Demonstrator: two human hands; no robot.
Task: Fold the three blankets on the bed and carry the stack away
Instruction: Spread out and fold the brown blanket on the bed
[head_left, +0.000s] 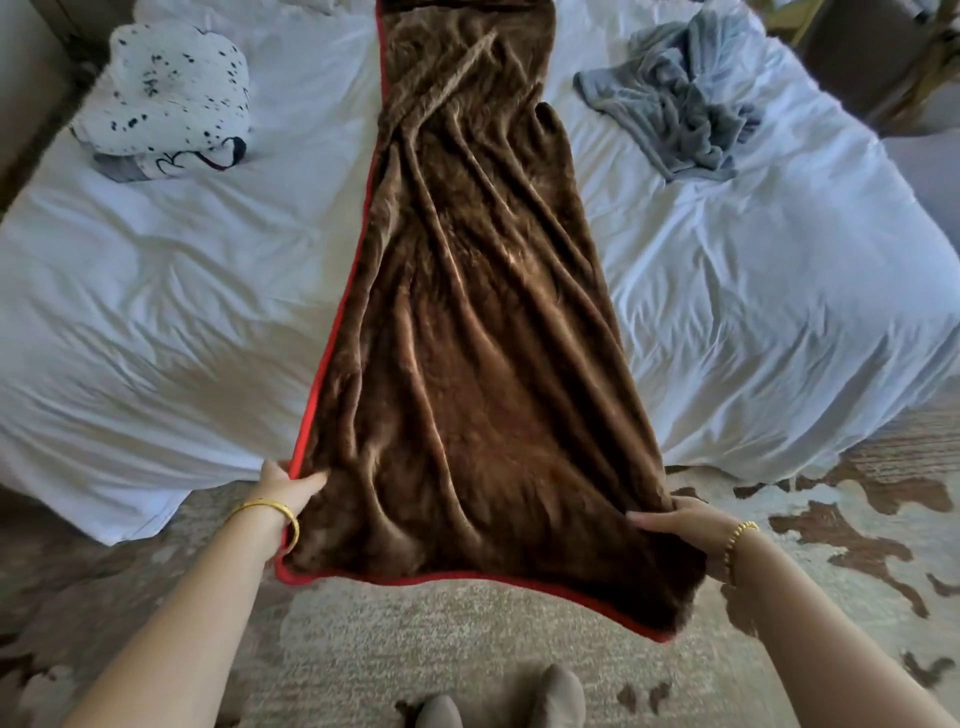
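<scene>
A long brown plush blanket (467, 322) with a red edge lies lengthwise down the middle of the white bed (171, 291), its near end hanging off toward me. My left hand (291, 486) grips the blanket's left red-trimmed edge near the bed's foot. My right hand (680, 519) grips its right edge, fingers curled into the pile. A white blanket with black spots (166, 93) sits bunched at the far left of the bed. A grey blanket (680, 93) lies crumpled at the far right.
A patterned beige and brown rug (831, 519) covers the floor at the bed's foot. My two feet (498, 699) stand on it near the bottom edge. Dark furniture (872, 52) stands beyond the bed's far right corner.
</scene>
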